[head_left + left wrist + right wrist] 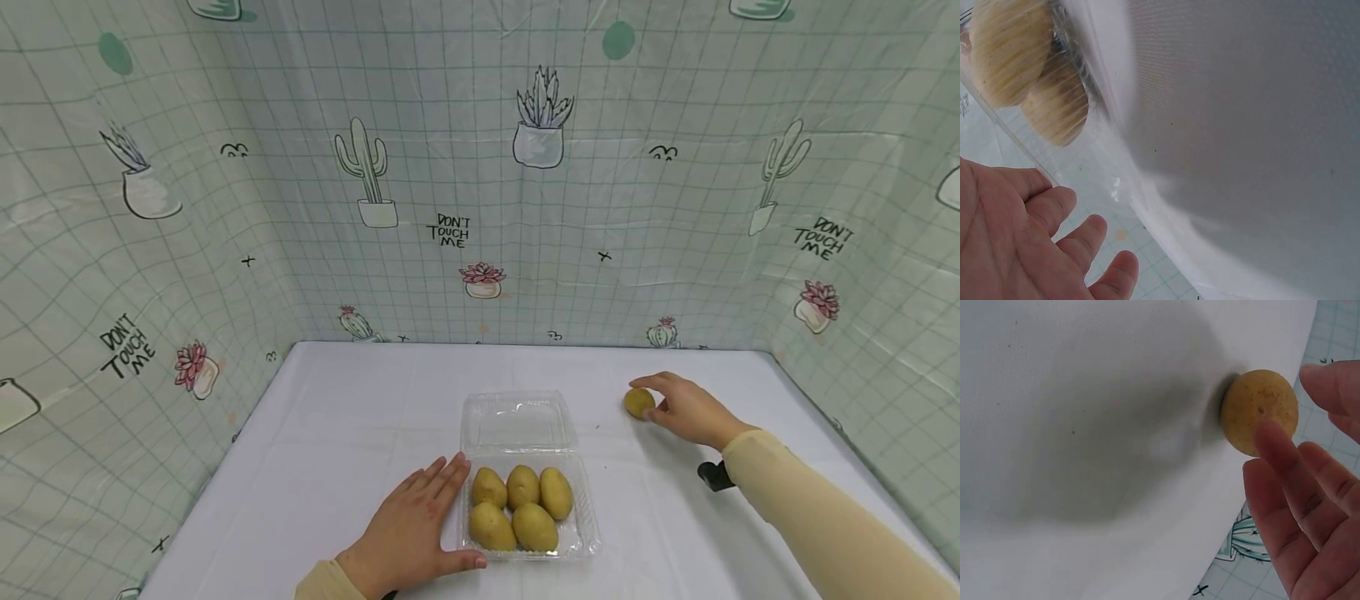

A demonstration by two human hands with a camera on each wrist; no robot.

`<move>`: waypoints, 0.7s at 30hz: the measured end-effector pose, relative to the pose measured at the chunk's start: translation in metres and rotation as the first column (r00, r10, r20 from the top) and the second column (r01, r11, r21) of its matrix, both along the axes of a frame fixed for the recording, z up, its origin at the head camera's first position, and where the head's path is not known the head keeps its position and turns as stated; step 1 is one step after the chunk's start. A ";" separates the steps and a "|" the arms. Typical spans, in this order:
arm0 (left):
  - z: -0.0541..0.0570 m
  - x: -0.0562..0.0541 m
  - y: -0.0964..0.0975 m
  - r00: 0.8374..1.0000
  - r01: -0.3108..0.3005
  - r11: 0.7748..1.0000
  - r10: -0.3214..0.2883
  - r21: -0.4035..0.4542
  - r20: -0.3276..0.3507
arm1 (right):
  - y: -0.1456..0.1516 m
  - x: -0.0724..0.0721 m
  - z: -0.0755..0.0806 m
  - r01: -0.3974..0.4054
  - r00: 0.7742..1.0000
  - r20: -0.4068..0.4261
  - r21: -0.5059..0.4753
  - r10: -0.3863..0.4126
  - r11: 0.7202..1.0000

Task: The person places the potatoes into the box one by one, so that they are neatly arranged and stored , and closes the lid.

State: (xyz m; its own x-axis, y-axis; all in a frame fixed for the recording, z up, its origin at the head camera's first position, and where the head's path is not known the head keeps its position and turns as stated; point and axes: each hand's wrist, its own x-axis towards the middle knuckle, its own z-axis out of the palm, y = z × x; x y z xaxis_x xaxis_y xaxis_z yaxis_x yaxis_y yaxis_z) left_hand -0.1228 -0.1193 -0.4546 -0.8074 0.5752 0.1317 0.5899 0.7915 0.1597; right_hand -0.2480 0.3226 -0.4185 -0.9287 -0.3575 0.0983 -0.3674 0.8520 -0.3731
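Observation:
In the head view a clear plastic clamshell box [588,533] lies with its lid [517,421] folded back, and several potatoes [535,527] sit in its base. My left hand [412,525] is spread flat at the box's left side, fingertips by its rim. The left wrist view shows those fingers [1054,206] beside the clear wall, with potatoes [1010,56] behind it. To the right, a single potato [639,403] rests on the table between the thumb and fingers of my right hand [686,410]. In the right wrist view a gap shows between the thumb [1329,387] and this potato [1254,406].
A white cloth covers the table [360,400]. Grid-patterned curtains [420,167] with cactus drawings rise behind it and on both sides. A black strap piece [715,476] shows beneath the right sleeve [817,517].

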 end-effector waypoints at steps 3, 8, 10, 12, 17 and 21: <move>0.001 0.000 0.000 1.000 0.001 1.000 -0.001 0.002 -0.004 | -0.003 0.000 -0.004 0.026 1.000 0.011 0.019 -0.026 0.999; 0.001 0.001 0.001 1.000 0.000 1.000 0.000 0.001 -0.006 | -0.007 0.001 -0.010 0.023 1.000 0.015 0.039 -0.023 0.999; 0.000 0.001 0.000 1.000 0.000 1.000 0.000 -0.002 -0.008 | -0.007 0.001 -0.012 0.023 1.000 0.008 0.042 -0.023 0.999; 0.000 0.000 0.000 1.000 0.001 1.000 -0.001 -0.005 -0.012 | -0.007 0.001 -0.013 0.027 1.000 -0.001 0.046 -0.027 0.999; -0.002 0.000 -0.001 1.000 0.004 1.000 -0.004 0.000 -0.017 | -0.005 0.001 -0.015 0.040 0.999 -0.016 0.044 -0.039 0.998; -0.004 -0.001 -0.001 0.999 0.006 1.000 -0.006 0.010 -0.032 | -0.004 0.000 -0.016 0.034 0.999 -0.016 0.031 -0.033 0.999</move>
